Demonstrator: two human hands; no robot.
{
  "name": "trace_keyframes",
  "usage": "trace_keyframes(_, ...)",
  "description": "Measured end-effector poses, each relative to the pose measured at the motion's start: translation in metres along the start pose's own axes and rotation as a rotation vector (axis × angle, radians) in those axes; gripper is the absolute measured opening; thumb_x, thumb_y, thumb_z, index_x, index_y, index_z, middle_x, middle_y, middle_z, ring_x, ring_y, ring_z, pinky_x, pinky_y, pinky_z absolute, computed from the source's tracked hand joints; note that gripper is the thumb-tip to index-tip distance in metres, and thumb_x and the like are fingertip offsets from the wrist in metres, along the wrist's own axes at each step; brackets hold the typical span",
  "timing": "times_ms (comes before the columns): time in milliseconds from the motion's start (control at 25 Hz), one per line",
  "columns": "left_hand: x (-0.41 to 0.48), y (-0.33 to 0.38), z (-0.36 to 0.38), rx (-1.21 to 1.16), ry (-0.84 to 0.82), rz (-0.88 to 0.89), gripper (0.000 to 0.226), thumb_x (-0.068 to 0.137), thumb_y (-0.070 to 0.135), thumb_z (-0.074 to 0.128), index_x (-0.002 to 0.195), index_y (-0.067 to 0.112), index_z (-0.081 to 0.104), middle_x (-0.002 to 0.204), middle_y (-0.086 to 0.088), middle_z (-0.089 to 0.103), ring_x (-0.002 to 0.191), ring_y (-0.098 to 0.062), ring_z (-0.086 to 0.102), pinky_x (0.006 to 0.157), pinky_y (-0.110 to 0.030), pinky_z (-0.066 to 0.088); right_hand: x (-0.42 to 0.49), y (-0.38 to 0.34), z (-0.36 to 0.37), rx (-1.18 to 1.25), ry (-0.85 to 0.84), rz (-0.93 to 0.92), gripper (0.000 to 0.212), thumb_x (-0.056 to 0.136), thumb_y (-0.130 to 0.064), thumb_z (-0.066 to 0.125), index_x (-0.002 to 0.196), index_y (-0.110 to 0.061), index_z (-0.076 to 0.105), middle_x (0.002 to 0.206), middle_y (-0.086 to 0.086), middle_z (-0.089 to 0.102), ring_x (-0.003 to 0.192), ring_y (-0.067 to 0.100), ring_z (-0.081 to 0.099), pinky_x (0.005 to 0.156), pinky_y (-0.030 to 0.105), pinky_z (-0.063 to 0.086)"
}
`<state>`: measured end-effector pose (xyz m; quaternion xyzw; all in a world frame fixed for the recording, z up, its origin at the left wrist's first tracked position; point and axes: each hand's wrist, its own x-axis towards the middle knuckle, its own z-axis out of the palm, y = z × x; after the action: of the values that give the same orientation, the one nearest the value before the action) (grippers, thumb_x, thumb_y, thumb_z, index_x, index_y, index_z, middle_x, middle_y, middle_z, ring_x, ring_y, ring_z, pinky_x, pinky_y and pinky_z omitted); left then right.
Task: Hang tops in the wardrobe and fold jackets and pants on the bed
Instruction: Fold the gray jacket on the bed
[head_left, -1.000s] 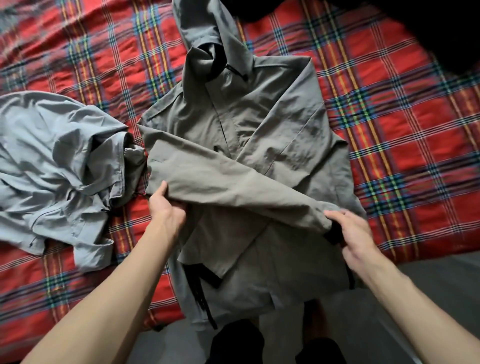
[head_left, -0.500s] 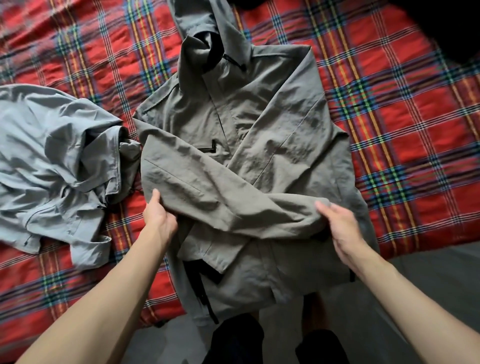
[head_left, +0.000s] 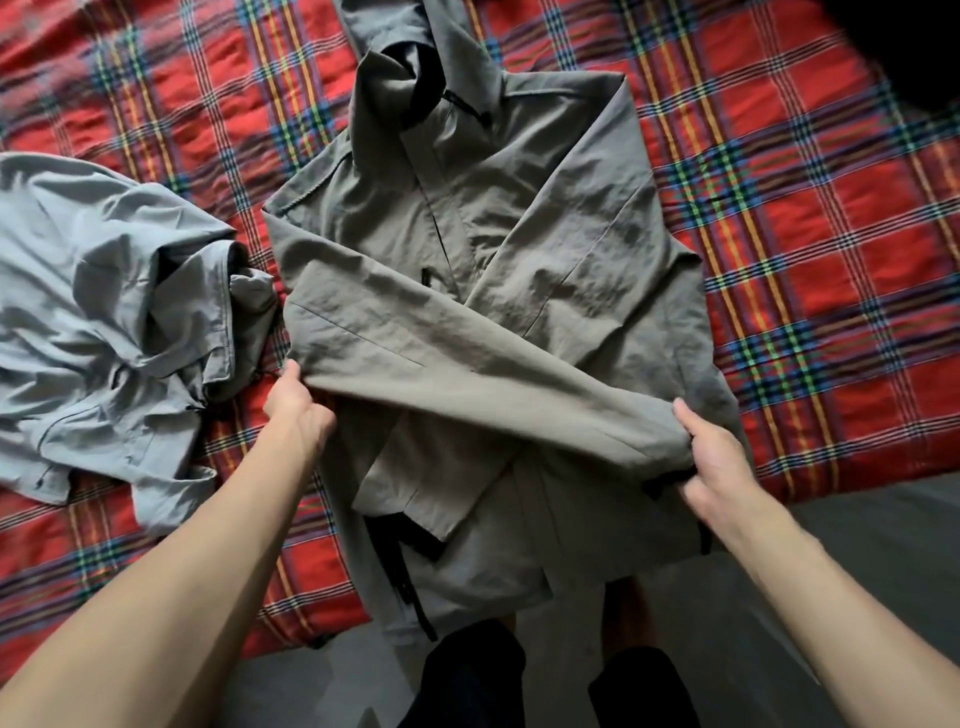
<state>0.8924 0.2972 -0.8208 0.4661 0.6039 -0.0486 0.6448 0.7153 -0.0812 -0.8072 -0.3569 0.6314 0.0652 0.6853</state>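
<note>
Sleeve (head_left: 467, 374) pulled taut; left hand (head_left: 293, 410), right hand (head_left: 714, 467) gripping.

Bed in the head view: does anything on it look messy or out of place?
Yes. The pale grey garment lies crumpled in a heap on the plaid bedspread, left of the olive jacket, which is spread flat. The jacket's hem hangs over the bed's edge. The left hand and right hand grip its top sleeve.

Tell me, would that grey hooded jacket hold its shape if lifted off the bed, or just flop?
Probably floppy: the jacket lies creased, and its sleeve drapes across the body between the left hand and right hand gripping it. Likely light too, since the thin fabric wrinkles finely. Lifted, its folds would probably fall open.
</note>
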Motion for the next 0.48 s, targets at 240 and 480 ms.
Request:
trace_keyframes(240, 0.006, -0.008, -0.006, 0.064, 0.036, 0.082, 0.003, 0.096, 0.022, 0.062, 0.095, 0.019, 0.062, 0.09, 0.004, 0.066, 0.073, -0.011, 0.064, 0.063, -0.031, 0.055, -0.012, 0.01, -0.013, -0.229, -0.064, -0.276, 0.015, 0.088, -0.023, 0.07, 0.097, -0.012, 0.076, 0.093, 0.003, 0.076, 0.094, 0.018, 0.07, 0.083, 0.035, 0.055)
trace_keyframes(480, 0.027, -0.021, -0.011, 0.127, 0.038, 0.191, 0.026, 0.093, 0.002, 0.058, 0.117, 0.011, 0.063, 0.111, -0.011, 0.069, 0.1, -0.027, 0.068, 0.087, -0.045, 0.056, -0.014, 0.022, -0.021, -0.187, -0.074, -0.236, 0.03, 0.09, -0.035, 0.066, 0.101, -0.008, 0.07, 0.1, 0.01, 0.074, 0.101, 0.027, 0.068, 0.087, 0.042, 0.055)
